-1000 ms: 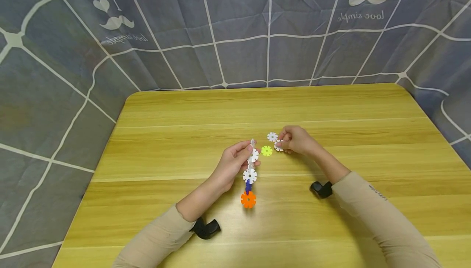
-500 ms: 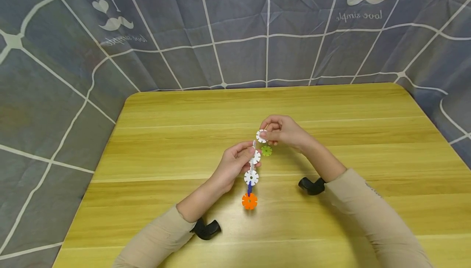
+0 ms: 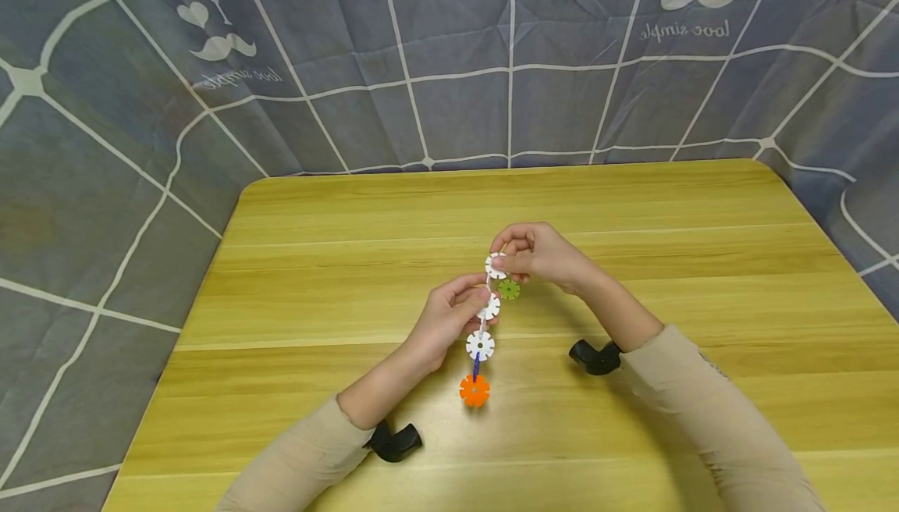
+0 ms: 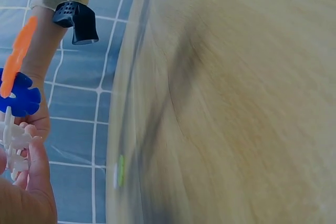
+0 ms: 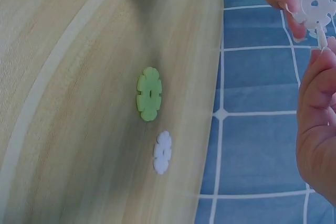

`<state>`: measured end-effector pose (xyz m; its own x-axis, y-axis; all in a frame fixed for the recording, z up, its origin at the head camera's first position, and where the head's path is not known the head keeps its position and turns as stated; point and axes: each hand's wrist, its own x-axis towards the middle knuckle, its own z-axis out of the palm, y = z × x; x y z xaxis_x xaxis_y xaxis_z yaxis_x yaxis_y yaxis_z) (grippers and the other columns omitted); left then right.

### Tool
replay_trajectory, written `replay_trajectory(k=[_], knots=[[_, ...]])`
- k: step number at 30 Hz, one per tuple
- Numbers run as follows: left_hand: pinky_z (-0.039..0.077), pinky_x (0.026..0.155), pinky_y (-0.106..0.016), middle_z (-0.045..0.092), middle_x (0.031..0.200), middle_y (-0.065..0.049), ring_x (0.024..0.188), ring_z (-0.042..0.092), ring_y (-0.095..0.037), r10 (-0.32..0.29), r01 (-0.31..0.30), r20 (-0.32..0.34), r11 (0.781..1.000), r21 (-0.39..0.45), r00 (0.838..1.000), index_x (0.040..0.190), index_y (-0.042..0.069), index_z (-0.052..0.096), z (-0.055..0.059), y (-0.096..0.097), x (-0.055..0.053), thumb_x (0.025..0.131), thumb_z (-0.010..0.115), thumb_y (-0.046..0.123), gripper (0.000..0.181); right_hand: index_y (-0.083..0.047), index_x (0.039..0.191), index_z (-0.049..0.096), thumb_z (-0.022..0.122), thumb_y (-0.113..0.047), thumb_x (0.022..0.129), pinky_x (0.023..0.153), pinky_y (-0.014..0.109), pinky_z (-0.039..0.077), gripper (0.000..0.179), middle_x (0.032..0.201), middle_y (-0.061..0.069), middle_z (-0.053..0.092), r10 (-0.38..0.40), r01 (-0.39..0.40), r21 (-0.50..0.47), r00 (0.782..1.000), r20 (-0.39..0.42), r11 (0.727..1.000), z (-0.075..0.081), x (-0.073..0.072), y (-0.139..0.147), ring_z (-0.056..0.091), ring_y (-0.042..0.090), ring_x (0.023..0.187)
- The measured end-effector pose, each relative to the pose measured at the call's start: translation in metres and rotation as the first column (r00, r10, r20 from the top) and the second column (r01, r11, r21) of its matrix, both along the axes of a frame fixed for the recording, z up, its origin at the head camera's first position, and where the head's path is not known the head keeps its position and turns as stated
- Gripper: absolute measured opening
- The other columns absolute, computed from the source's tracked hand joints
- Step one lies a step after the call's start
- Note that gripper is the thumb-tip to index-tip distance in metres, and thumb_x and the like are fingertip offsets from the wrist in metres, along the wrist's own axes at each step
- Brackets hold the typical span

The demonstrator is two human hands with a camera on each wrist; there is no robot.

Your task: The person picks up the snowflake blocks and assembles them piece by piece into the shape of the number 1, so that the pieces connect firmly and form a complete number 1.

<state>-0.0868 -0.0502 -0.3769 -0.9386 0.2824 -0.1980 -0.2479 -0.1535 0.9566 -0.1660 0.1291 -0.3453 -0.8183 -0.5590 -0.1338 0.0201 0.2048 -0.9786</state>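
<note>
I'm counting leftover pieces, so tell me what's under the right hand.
The right wrist view shows a loose white disc on the table, beside a green disc. In the head view, the right hand covers that white one.

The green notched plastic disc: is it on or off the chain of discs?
Off: the right wrist view shows the green disc lying on the wooden table, apart from the chain.

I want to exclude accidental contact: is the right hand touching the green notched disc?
Apart. The right wrist view shows bare tabletop and grid-patterned cloth between the right hand and the green notched disc.
</note>
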Motion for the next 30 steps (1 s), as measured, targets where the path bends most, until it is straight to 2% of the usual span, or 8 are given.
replay_trajectory(k=[6, 14, 20, 25, 30], knots=[[0.054, 0.066, -0.021, 0.059, 0.112, -0.027, 0.070, 0.064, -0.009, -0.010, 0.010, 0.000, 1.000, -0.024, 1.000, 0.129, -0.005, 0.048, 0.002, 0.002, 0.002, 0.095, 0.052, 0.007, 0.036, 0.007, 0.098, 0.059, 0.063, -0.001, 0.087, 0.046, 0.021, 0.042, 0.015, 0.067, 0.009, 0.056, 0.021, -0.020, 0.044, 1.000, -0.020, 0.999, 0.002, 0.002, 0.002, 0.048, 0.015, 0.052], [0.047, 0.060, -0.017, 0.065, 0.101, -0.016, 0.069, 0.065, -0.009, -0.033, 0.031, -0.040, 0.998, -0.061, 0.999, 0.125, -0.007, 0.051, 0.001, 0.004, 0.002, 0.095, 0.053, 0.008, 0.034, 0.007, 0.094, 0.064, 0.062, -0.003, 0.088, 0.046, 0.021, 0.040, 0.012, 0.066, 0.006, 0.058, 0.072, -0.066, 0.083, 0.994, -0.076, 0.994, 0.009, 0.002, 0.002, 0.045, 0.012, 0.051], [0.048, 0.058, -0.016, 0.062, 0.108, -0.027, 0.066, 0.064, -0.009, -0.026, 0.023, -0.061, 0.999, -0.046, 0.998, 0.125, -0.010, 0.051, -0.001, 0.005, 0.004, 0.095, 0.052, 0.006, 0.034, 0.007, 0.093, 0.064, 0.061, -0.003, 0.089, 0.045, 0.021, 0.042, 0.011, 0.066, 0.005, 0.059, 0.091, -0.083, 0.114, 0.993, -0.073, 0.990, 0.012, 0.003, 0.000, 0.048, 0.015, 0.049], [0.054, 0.065, -0.024, 0.060, 0.109, -0.029, 0.068, 0.065, -0.011, 0.013, -0.015, -0.056, 0.999, -0.040, 0.998, 0.124, -0.009, 0.052, 0.002, 0.007, 0.005, 0.094, 0.053, 0.003, 0.033, 0.006, 0.091, 0.064, 0.060, -0.003, 0.089, 0.045, 0.021, 0.041, 0.010, 0.063, 0.007, 0.056, 0.083, -0.073, 0.123, 0.993, -0.083, 0.990, 0.013, 0.005, -0.002, 0.046, 0.014, 0.048], [0.055, 0.074, -0.041, 0.059, 0.109, -0.033, 0.072, 0.065, -0.017, 0.036, -0.038, -0.077, 0.999, -0.025, 0.996, 0.122, -0.011, 0.053, 0.003, 0.007, 0.006, 0.093, 0.053, 0.001, 0.031, 0.006, 0.090, 0.064, 0.060, -0.003, 0.089, 0.045, 0.020, 0.041, 0.010, 0.063, 0.008, 0.056, 0.054, -0.045, 0.110, 0.995, -0.084, 0.993, 0.014, 0.007, -0.004, 0.046, 0.014, 0.048]])
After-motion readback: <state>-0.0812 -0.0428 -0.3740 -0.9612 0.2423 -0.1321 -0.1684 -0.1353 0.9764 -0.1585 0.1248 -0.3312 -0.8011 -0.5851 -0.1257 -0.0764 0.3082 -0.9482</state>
